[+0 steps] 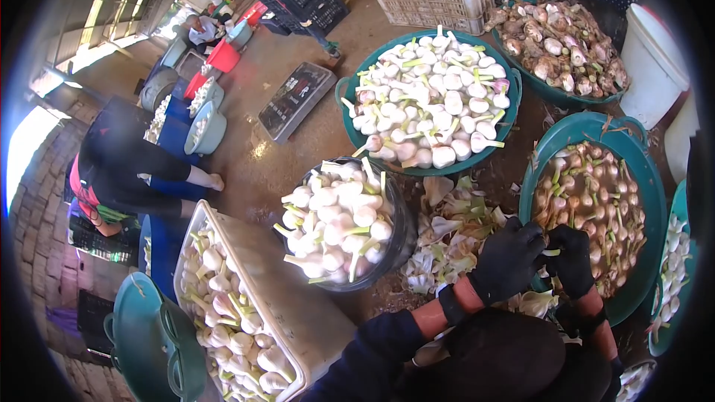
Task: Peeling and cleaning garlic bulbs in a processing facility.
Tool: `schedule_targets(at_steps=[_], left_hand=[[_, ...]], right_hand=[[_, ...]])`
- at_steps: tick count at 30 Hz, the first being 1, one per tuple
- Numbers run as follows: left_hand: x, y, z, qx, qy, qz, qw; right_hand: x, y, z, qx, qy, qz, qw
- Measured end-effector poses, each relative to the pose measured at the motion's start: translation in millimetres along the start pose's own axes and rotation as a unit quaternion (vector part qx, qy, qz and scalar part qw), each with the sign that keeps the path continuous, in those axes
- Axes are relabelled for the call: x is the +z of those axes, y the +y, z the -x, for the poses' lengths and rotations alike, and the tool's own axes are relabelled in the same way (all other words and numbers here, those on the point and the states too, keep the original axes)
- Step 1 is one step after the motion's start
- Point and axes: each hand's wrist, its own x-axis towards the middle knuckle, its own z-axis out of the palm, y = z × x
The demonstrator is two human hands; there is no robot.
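My left hand (505,259) and my right hand (571,259), both in black gloves, meet at the fingertips beside a green tub (528,192) of unpeeled garlic in brown water. Between them they grip a garlic bulb; its pale green stem (551,252) pokes out, while the bulb itself is mostly covered by fingers. Loose garlic skins (447,251) lie heaped on the floor to the left of my hands. Farther left stands a black bucket (403,234) piled with peeled white garlic bulbs (341,218).
Beyond the bucket is a wide green tub (352,117) of white garlic. A tub of dirty garlic (558,47) and a white bucket (651,67) stand at upper right. At lower left, a white crate (301,312) holds garlic beside green tubs (148,340). A person (128,162) bends over at left.
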Motion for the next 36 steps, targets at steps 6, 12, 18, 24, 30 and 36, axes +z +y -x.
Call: schedule_targets(at_steps=[6, 12, 18, 24, 30, 36], left_hand=[[14.1, -2.3, 10.6, -0.012, 0.080, 0.070, 0.994], [24.5, -7.4, 19.0, -0.110, 0.126, 0.076, 0.983], [30.3, -11.9, 18.4, -0.151, 0.127, 0.154, 0.968], [53.0, -99.1, 62.9, -0.311, -0.013, 0.436, 0.844], [213.4, -10.3, 57.0, -0.203, -0.340, 0.540, 0.743], [272.4, 87.5, 121.4, -0.142, -0.517, 0.525, 0.661]], right_hand=[[-4.8, 10.1, 6.1, 0.015, -0.041, 0.067, 0.997], [10.1, 18.3, 5.2, 0.068, -0.012, -0.017, 0.997], [1.3, 27.4, 3.2, -0.225, 0.034, 0.172, 0.959], [-20.0, 12.5, 28.0, 0.146, -0.017, -0.285, 0.947], [22.8, 83.7, 47.2, 0.024, -0.165, 0.162, 0.973], [-28.9, 44.2, 29.9, 0.009, 0.007, 0.155, 0.988]])
